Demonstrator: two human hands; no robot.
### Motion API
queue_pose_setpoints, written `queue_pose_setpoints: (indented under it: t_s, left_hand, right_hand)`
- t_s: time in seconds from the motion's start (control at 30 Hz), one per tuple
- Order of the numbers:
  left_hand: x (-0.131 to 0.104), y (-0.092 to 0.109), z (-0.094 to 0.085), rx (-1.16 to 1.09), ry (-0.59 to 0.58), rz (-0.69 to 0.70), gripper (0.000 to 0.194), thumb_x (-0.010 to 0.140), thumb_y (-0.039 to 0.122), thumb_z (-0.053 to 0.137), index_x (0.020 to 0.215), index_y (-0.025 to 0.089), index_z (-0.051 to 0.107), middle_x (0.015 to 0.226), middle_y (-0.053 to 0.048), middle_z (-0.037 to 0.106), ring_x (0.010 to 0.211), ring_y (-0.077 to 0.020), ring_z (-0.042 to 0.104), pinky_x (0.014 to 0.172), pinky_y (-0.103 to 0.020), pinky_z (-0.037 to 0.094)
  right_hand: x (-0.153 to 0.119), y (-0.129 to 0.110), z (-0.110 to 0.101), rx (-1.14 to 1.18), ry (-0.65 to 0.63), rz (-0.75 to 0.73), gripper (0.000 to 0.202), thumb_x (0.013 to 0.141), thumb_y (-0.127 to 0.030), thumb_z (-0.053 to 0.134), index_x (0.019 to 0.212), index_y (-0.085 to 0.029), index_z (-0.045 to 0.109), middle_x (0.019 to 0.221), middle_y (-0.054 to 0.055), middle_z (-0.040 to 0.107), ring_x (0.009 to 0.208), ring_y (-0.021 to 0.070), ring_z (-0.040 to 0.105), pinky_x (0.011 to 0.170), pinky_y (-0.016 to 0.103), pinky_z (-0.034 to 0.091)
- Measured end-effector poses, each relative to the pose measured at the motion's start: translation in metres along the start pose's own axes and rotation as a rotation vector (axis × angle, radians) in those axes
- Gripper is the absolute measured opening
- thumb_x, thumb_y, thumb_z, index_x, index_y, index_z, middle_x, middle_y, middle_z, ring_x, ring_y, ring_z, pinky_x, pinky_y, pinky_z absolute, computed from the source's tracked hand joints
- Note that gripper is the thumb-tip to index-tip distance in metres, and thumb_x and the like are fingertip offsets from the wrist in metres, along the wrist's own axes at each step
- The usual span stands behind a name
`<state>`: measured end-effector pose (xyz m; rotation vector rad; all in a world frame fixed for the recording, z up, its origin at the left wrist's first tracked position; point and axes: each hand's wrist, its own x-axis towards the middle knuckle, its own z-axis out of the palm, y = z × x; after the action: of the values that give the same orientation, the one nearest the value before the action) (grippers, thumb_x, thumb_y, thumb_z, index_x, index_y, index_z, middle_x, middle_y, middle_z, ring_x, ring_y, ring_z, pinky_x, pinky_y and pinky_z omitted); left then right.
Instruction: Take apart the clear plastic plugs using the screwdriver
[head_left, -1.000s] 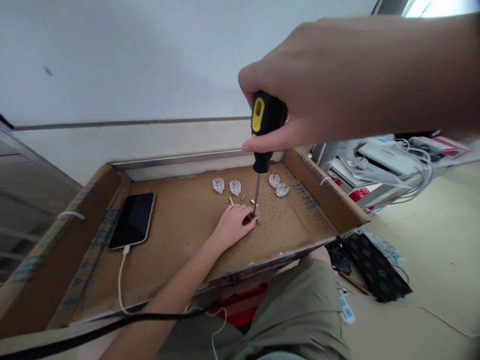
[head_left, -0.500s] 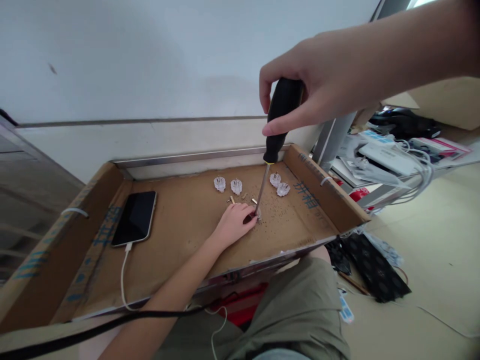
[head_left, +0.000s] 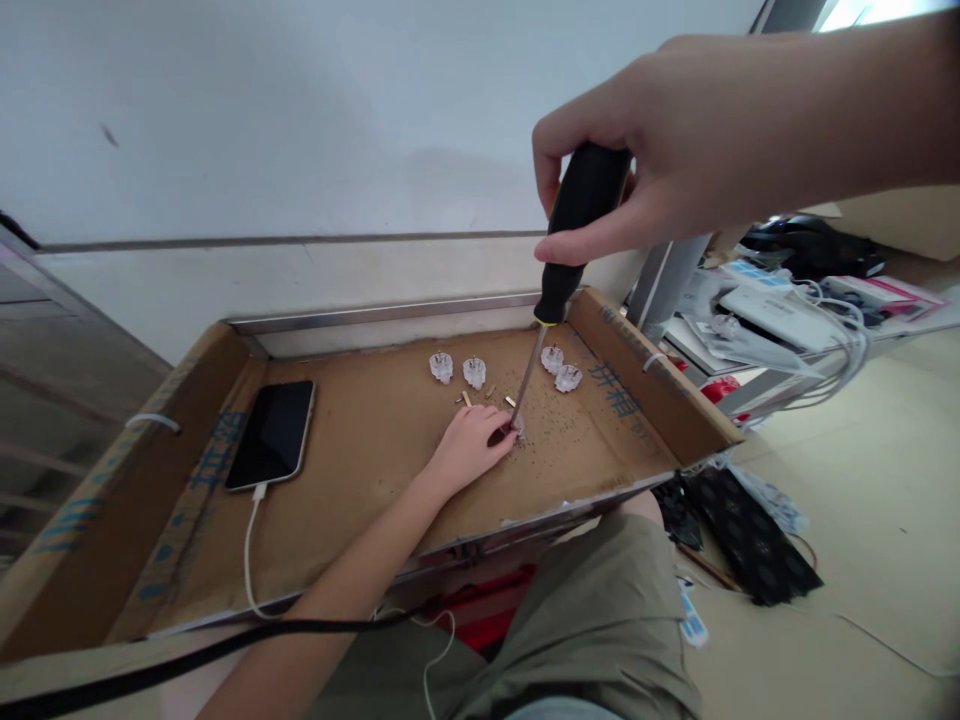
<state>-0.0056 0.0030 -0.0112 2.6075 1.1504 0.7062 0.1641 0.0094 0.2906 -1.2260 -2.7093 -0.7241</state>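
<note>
My right hand [head_left: 600, 180] is wrapped round the black handle of a screwdriver [head_left: 562, 285], which leans with its top to the right. The metal shaft runs down to a small clear plug part [head_left: 518, 426] on the cardboard. Around that part the fingers of my left hand [head_left: 471, 445] are closed, hiding much of it and the screwdriver's tip. Two clear plug parts with pins, one [head_left: 441, 367] beside another [head_left: 474, 373], lie behind my left hand. Two more, one [head_left: 553, 359] touching or close to the other [head_left: 568, 377], lie to the right.
A cardboard tray [head_left: 345, 430] with raised sides holds a phone [head_left: 271, 435] on a white cable. Small metal pieces [head_left: 510, 401] and dark specks lie near my left hand. A black cable [head_left: 300, 628] crosses in front. Cluttered shelf [head_left: 780, 310] at right.
My right hand and the screwdriver handle have shifted slightly right, so the shaft leans more. My left hand stays on the plug part.
</note>
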Motion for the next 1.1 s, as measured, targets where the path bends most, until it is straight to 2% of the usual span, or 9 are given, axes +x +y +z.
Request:
queue_pose_setpoints:
  t_s: [0.27, 0.5, 0.57, 0.67, 0.73, 0.83, 0.9, 1.0, 1.1]
  left_hand:
    - [0.001, 0.001, -0.001, 0.001, -0.004, -0.012, 0.014, 0.087, 0.029, 0.051, 0.088, 0.02, 0.061, 0.086, -0.001, 0.064, 0.084, -0.0171, 0.057, 0.081, -0.032, 0.039]
    - [0.001, 0.001, -0.001, 0.001, -0.008, -0.015, 0.014, 0.087, 0.029, 0.05, 0.086, 0.02, 0.061, 0.086, -0.001, 0.064, 0.083, -0.0173, 0.057, 0.082, -0.033, 0.039]
    - [0.001, 0.002, -0.002, -0.003, -0.008, -0.02, 0.014, 0.087, 0.029, 0.05, 0.085, 0.02, 0.061, 0.085, -0.001, 0.064, 0.084, -0.0174, 0.057, 0.082, -0.033, 0.039]
    - [0.001, 0.002, -0.002, -0.013, -0.01, -0.024, 0.014, 0.087, 0.028, 0.05, 0.084, 0.02, 0.06, 0.086, -0.001, 0.065, 0.085, -0.0174, 0.057, 0.083, -0.033, 0.038]
    - [0.001, 0.002, -0.002, -0.016, -0.015, -0.027, 0.014, 0.087, 0.029, 0.05, 0.084, 0.02, 0.06, 0.086, -0.001, 0.065, 0.084, -0.0173, 0.057, 0.082, -0.033, 0.039]
    - [0.001, 0.002, -0.001, -0.017, -0.014, -0.03, 0.015, 0.088, 0.03, 0.05, 0.083, 0.02, 0.06, 0.085, -0.001, 0.065, 0.083, -0.0174, 0.058, 0.082, -0.033, 0.039]
    - [0.001, 0.002, -0.001, -0.019, -0.007, -0.031, 0.015, 0.088, 0.03, 0.05, 0.083, 0.02, 0.06, 0.085, -0.001, 0.065, 0.084, -0.0174, 0.058, 0.082, -0.033, 0.039]
    - [0.001, 0.002, -0.001, -0.033, 0.0, -0.034, 0.014, 0.087, 0.03, 0.051, 0.082, 0.02, 0.059, 0.084, 0.0, 0.065, 0.085, -0.0174, 0.058, 0.082, -0.033, 0.038]
    - [0.001, 0.001, -0.001, -0.047, 0.003, -0.036, 0.012, 0.086, 0.029, 0.053, 0.083, 0.02, 0.06, 0.082, 0.0, 0.065, 0.083, -0.0172, 0.058, 0.08, -0.032, 0.038]
  right_hand:
    - [-0.003, 0.001, 0.006, 0.007, -0.014, 0.021, 0.038, 0.067, -0.063, 0.054, 0.083, -0.029, 0.058, 0.055, -0.012, 0.053, 0.038, 0.0019, 0.037, 0.044, 0.02, 0.029]
    - [0.001, -0.01, -0.003, -0.21, -0.113, 0.152, 0.07, 0.059, -0.087, 0.031, 0.088, -0.031, 0.06, 0.046, -0.006, 0.046, 0.039, 0.007, 0.037, 0.049, 0.025, 0.03]
    - [0.002, -0.016, -0.011, -0.122, -0.23, 0.179, 0.063, 0.059, -0.079, 0.046, 0.101, -0.034, 0.055, 0.048, -0.009, 0.048, 0.039, 0.0067, 0.041, 0.049, 0.024, 0.032]
    - [0.005, -0.023, -0.02, 0.106, -0.398, 0.198, 0.057, 0.063, -0.053, 0.064, 0.114, -0.036, 0.046, 0.049, -0.013, 0.049, 0.042, 0.0059, 0.048, 0.05, 0.022, 0.039]
    - [0.007, -0.026, -0.021, 0.043, -0.396, 0.215, 0.05, 0.066, -0.058, 0.06, 0.107, -0.031, 0.051, 0.046, -0.01, 0.046, 0.045, 0.0092, 0.051, 0.056, 0.027, 0.044]
    - [0.009, -0.029, -0.016, -0.225, -0.252, 0.253, 0.059, 0.07, -0.076, 0.039, 0.09, -0.023, 0.056, 0.048, -0.003, 0.042, 0.057, 0.018, 0.057, 0.062, 0.037, 0.044]
    - [0.01, -0.028, -0.015, -0.25, -0.255, 0.264, 0.056, 0.07, -0.073, 0.043, 0.093, -0.023, 0.055, 0.05, -0.003, 0.042, 0.056, 0.0161, 0.055, 0.061, 0.034, 0.044]
    - [0.01, -0.025, -0.018, -0.008, -0.394, 0.201, 0.05, 0.065, -0.051, 0.066, 0.107, -0.028, 0.051, 0.051, -0.01, 0.047, 0.042, 0.0058, 0.045, 0.053, 0.024, 0.042]
    - [0.009, -0.025, -0.022, 0.295, -0.439, 0.082, 0.044, 0.067, -0.039, 0.067, 0.108, -0.03, 0.052, 0.057, -0.012, 0.053, 0.038, 0.0018, 0.045, 0.047, 0.018, 0.041]
